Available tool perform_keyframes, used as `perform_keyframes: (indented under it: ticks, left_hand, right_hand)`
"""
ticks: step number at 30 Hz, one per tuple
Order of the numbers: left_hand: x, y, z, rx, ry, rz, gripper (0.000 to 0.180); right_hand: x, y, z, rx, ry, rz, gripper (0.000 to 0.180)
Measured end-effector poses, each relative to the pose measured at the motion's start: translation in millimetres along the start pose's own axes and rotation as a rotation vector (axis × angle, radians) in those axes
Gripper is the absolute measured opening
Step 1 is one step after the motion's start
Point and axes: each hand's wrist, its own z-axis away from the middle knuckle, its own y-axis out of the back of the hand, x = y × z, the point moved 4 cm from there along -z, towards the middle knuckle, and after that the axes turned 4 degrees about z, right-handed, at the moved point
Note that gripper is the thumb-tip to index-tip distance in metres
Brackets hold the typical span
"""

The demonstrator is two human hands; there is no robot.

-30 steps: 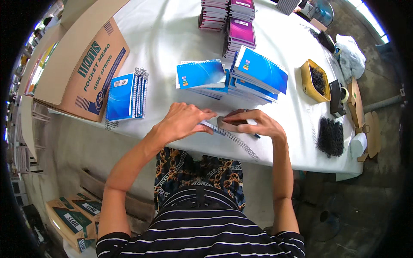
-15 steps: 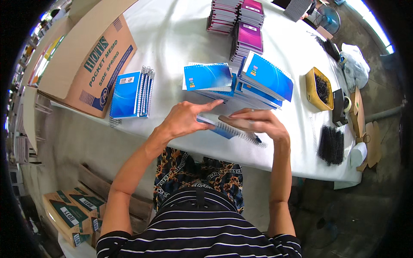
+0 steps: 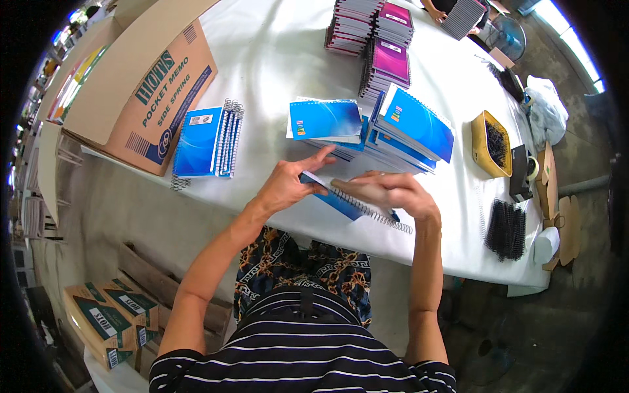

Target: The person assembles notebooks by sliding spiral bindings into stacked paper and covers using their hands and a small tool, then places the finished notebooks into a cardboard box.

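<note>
My left hand (image 3: 286, 181) grips a blue notebook (image 3: 337, 204) between thumb and fingers, with its index finger stretched out. A metal spiral coil (image 3: 386, 219) runs along the notebook's edge and sticks out past its right end. Over the coil lies my right hand (image 3: 392, 192), its fingers smeared by motion. Below that hand shows the tip of a small dark blue object (image 3: 394, 215); I cannot make out its kind. Just beyond my hands stand a stack of blue notebooks (image 3: 325, 120) and a taller blue stack (image 3: 414, 124).
Coil-bound blue notebooks (image 3: 196, 145) lie left, beside a large cardboard box (image 3: 160, 98). Purple notebooks (image 3: 391, 57) are stacked at the back. Rightward are a yellow tray (image 3: 481, 147) of black coils, a tape dispenser (image 3: 521, 171) and a black coil bundle (image 3: 506, 230). Another person's hand (image 3: 438, 14) shows far off.
The view has shifted slightly, so the table's things sit a little farther right. My right hand keeps moving over the coil; my left still grips the notebook.
</note>
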Motion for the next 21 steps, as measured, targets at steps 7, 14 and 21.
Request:
perform_keyframes:
  ticks: [7, 14, 21]
  left_hand:
    - [2, -3, 4, -0.024, 0.054, 0.089, 0.090]
    - [-3, 0, 6, 0.004, 0.031, 0.048, 0.093]
    - [-6, 0, 8, -0.004, 0.054, 0.054, 0.097]
  right_hand:
    - [1, -5, -6, -0.025, -0.129, 0.233, 0.058]
    - [-4, -8, -9, 0.067, -0.018, 0.128, 0.055]
    - [-12, -16, -20, 0.016, -0.169, 0.302, 0.064]
